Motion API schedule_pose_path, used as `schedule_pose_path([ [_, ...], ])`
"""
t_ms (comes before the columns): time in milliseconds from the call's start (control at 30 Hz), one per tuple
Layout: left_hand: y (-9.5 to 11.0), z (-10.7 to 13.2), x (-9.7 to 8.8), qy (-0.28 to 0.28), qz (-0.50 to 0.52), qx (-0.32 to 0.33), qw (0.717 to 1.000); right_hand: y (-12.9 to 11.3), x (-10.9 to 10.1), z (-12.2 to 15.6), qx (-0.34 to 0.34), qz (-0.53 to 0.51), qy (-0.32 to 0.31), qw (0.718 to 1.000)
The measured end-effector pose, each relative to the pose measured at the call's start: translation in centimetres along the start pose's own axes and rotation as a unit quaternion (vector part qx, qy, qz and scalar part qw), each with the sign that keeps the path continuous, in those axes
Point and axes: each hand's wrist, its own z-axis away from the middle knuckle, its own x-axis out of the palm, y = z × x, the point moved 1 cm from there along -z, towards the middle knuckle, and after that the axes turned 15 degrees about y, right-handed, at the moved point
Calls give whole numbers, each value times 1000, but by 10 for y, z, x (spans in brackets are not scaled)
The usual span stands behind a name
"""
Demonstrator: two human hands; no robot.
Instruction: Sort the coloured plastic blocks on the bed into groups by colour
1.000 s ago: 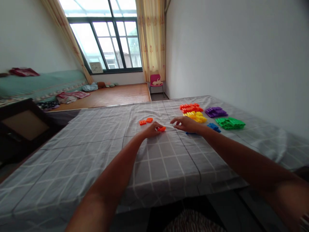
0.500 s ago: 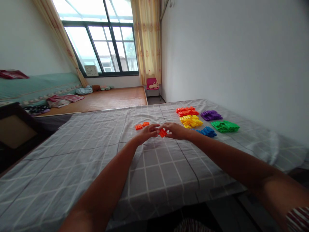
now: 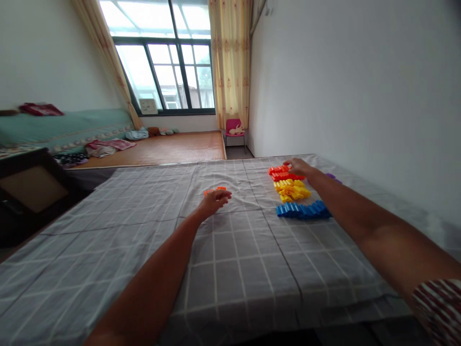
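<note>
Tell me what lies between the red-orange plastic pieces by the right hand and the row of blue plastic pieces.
In the head view, a pile of yellow ridged plastic pieces lies between the red-orange pieces and the blue row.

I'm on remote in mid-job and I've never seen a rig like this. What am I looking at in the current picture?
There's no machine here: just a person's bare hands, left hand and right hand. A head-worn camera looks forward and down at them. On the checked cloth, orange pieces lie by the left hand; farther right are piles of red pieces, yellow pieces, blue pieces and partly hidden purple pieces. The left hand seems to hold nothing. The right hand's fingers are at the red pieces; whether they grip one is too small to tell.
</note>
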Motion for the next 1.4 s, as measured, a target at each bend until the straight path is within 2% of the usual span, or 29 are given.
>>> schedule_pose_path([
  [100, 2, -6, -22, 101, -50, 40, 993, 1, 20, -13, -7, 19, -31, 999],
  [200, -4, -13, -52, 205, -118, 63, 970, 7, 32, -20, -8, 28, -28, 999],
  [267, -12, -16, -66, 237, -184, 58, 952, 8, 33, -22, -15, 27, -8, 1000],
  [333, -21, -18, -72, 224, -247, 45, 942, -1, 30, -21, -28, 9, 21, 999],
  [400, -28, -18, -67, 178, -288, 51, 939, -23, 24, -16, -50, -25, 43, 997],
  [533, -31, -13, -48, 71, -317, 114, 939, -97, 17, 4, -141, -108, 36, 983],
  [633, -25, -7, -38, 9, -296, 148, 944, -161, 21, 20, -249, -162, 5, 955],
  [700, -21, -4, -35, -3, -275, 161, 948, -197, 28, 28, -308, -181, -19, 934],
  [767, -18, -2, -34, 0, -267, 163, 950, -225, 36, 32, -340, -180, -40, 922],
  [833, -16, -1, -34, 6, -271, 162, 949, -246, 44, 32, -342, -166, -54, 923],
  [933, -14, 0, -34, 4, -281, 155, 947, -263, 50, 30, -328, -149, -62, 931],
  [1033, -14, 0, -35, -2, -287, 163, 944, -262, 50, 32, -323, -141, -70, 933],
  [1167, -15, -1, -36, -10, -289, 179, 940, -238, 44, 37, -255, -132, -84, 954],
  [1300, -16, 0, -36, -15, -285, 177, 942, -191, 33, 26, -169, -91, -63, 979],
  [1400, -16, 0, -36, -14, -294, 173, 940, -136, 16, 2, -64, -50, -19, 997],
])
